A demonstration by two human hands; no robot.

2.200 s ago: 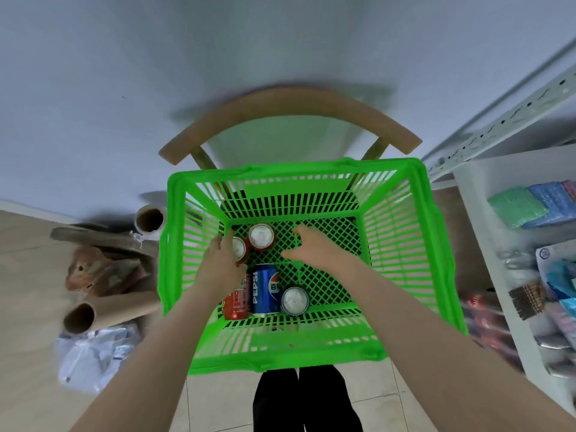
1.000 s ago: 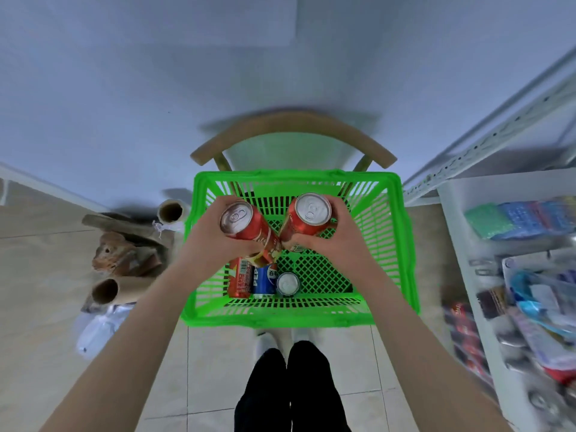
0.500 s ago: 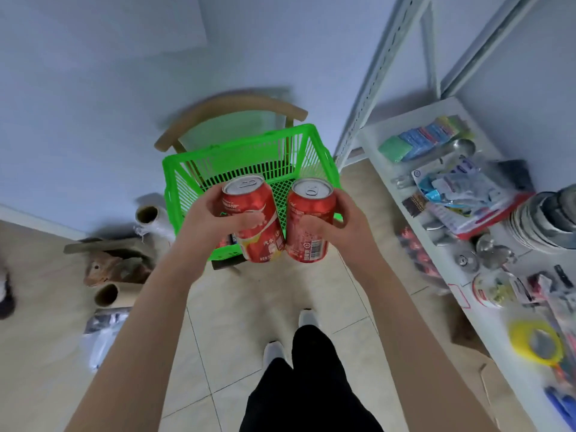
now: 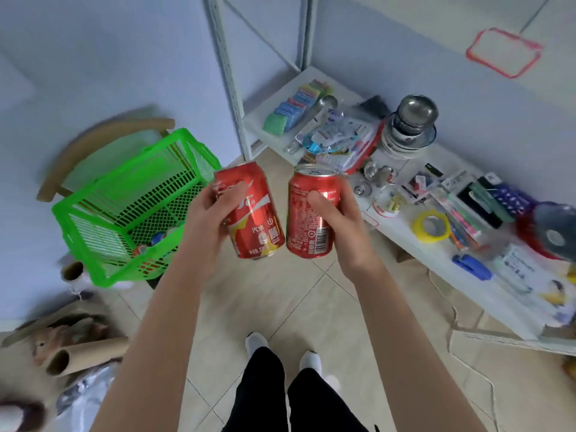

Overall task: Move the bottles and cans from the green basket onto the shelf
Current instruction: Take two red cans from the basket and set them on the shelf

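Note:
My left hand [image 4: 207, 219] grips a red cola can [image 4: 254, 221], tilted a little. My right hand [image 4: 338, 222] grips a second red cola can [image 4: 307, 219], held upright. Both cans hang in the air side by side above the tiled floor, between the green basket [image 4: 103, 210] on the left and the white shelf [image 4: 402, 232] on the right. The basket sits on a wooden chair and still holds a few cans [image 4: 156, 240], seen blurred through its mesh.
The shelf board is crowded with sponges [image 4: 290, 112], stacked metal bowls [image 4: 408, 129], a yellow tape roll [image 4: 430, 227], packets and small tools. White shelf uprights [image 4: 227, 76] stand behind the cans. Cardboard tubes [image 4: 84, 357] and plastic wrap lie on the floor at the left.
Both hands lifted a red can each out of the basket. My view has swung right, so the basket now sits at the left and the shelf fills the right side.

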